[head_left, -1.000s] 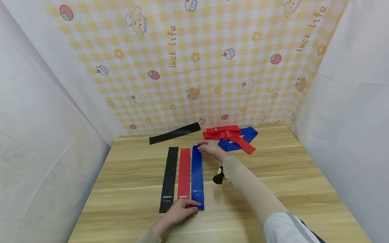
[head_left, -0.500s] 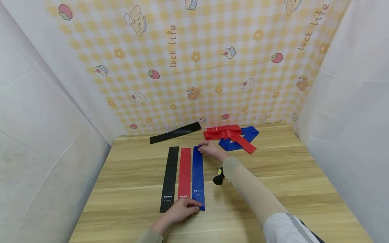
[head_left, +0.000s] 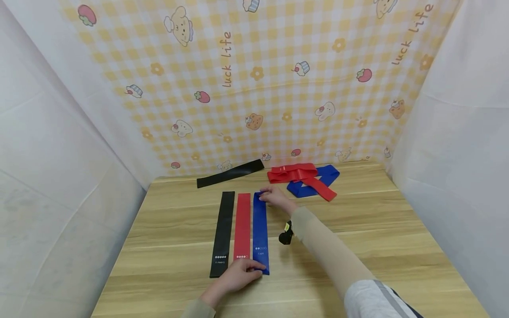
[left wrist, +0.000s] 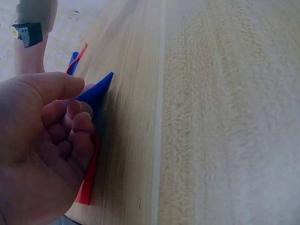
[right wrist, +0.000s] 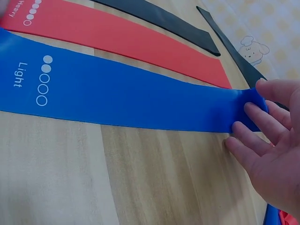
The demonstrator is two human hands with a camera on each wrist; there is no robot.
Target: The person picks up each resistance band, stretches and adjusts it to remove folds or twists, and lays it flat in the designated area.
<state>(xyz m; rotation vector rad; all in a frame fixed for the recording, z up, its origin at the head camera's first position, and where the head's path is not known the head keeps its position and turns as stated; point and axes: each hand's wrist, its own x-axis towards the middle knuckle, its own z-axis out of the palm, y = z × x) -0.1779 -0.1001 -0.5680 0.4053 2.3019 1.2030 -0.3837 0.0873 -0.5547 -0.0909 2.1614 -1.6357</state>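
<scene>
Two hands (head_left: 237, 274) (head_left: 277, 197) partly hide one blue band (head_left: 260, 229)

A wooden table (head_left: 370, 247) with light brown grain is seen, and in the left wrist view its surface is crossed by a pale straight line (left wrist: 160, 112). At its far edge a cloth (head_left: 274, 35) of yellow and white checks is hung. On this cloth are printed strawberries (head_left: 204, 96), cupcakes (head_left: 135, 91), orange-yellow flowers (head_left: 256, 73), brown bear heads (head_left: 255, 122) and a dog (head_left: 182, 28) with a white chef hat. The words "luck life" (head_left: 226, 44) are written in brown, turned sideways. The left side is closed by a white sheet (head_left: 51, 176), in which some creases are shown. By another white sheet (head_left: 449, 145) the right side is covered. A printed dog face (right wrist: 253, 49) is also caught in the right wrist view.
</scene>
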